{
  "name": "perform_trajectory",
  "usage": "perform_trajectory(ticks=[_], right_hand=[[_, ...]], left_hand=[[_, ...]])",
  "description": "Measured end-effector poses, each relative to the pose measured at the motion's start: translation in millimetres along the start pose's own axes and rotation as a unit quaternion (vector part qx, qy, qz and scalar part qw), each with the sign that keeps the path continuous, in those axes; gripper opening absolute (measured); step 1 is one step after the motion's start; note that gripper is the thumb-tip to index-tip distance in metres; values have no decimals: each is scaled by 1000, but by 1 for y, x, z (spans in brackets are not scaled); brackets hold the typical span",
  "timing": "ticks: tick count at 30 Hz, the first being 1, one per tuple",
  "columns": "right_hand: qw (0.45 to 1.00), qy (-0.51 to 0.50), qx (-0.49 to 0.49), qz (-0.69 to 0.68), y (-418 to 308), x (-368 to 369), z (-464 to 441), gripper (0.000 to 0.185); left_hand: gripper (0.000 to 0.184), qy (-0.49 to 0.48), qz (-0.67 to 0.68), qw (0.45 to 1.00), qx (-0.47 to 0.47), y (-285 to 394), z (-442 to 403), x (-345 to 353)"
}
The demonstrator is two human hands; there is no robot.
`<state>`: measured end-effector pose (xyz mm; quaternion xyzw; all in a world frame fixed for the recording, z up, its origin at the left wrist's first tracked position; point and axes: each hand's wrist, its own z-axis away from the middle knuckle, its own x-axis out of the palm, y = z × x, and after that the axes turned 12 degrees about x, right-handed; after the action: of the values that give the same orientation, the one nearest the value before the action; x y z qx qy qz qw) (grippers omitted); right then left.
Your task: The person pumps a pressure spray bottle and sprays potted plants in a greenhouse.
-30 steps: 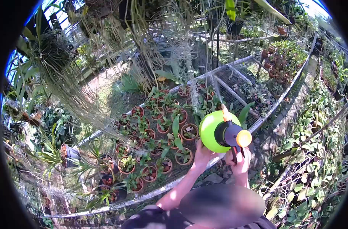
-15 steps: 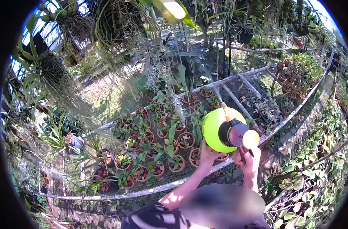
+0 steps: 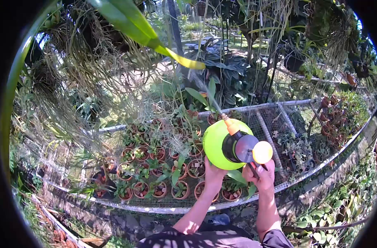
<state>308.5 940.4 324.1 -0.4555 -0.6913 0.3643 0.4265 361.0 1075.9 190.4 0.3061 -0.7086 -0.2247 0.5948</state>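
A bright yellow-green pump sprayer [image 3: 216, 146] with a black collar and an orange nozzle [image 3: 232, 126] is held over the potted plants. Mist [image 3: 213, 101] leaves the nozzle tip, heading up and slightly left in the view. My left hand [image 3: 215, 173] supports the sprayer's tank from below on its left side, fingers partly hidden behind it. Wrapped round the dark handle, my right hand [image 3: 261, 175] is closed just below the round yellow pump knob [image 3: 262, 152].
Rows of clay pots with small plants [image 3: 180, 189] stand on a mesh bench with a pale rail [image 3: 168, 210]. Hanging roots [image 3: 114, 82] and a long green leaf [image 3: 134, 27] crowd the upper view. More pots [image 3: 333, 120] sit at the right end; leafy ground plants [image 3: 325, 219] grow below.
The sprayer has shifted slightly left in the view, and its spray now reaches farther. My view has turned, bringing the long leaf lower. Both hands keep their hold.
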Motion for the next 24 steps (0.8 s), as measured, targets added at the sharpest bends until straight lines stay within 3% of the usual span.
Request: perform_trajectory(ticks=[6,7,11,16,19,22,24], right_hand=[[995,-8,-44,-87,-18,-25,-34,33],[989,-48,-41,-135,-15,-30,-43,34],[989,-80,-21,-126,-21,-41,-59,37],[989,-119,19,-81,-16,-69,-63,39],[994,-79,21,-73,-22,-74,-52,34],[997,-59,-44,-16,-30,-81,-47,29],[995,-75,-57,-26,-37,-92,-52,21]], left_hand=[[87,23,-13,995,93,14,-29,36],[87,39,-17,993,114,13,-33,39],[84,52,-85,984,150,-2,-39,33],[74,75,-86,984,136,-16,-27,48],[65,83,-99,983,129,-21,-34,63],[57,66,-196,974,92,-25,-50,73],[53,61,-114,988,84,-34,-57,82]])
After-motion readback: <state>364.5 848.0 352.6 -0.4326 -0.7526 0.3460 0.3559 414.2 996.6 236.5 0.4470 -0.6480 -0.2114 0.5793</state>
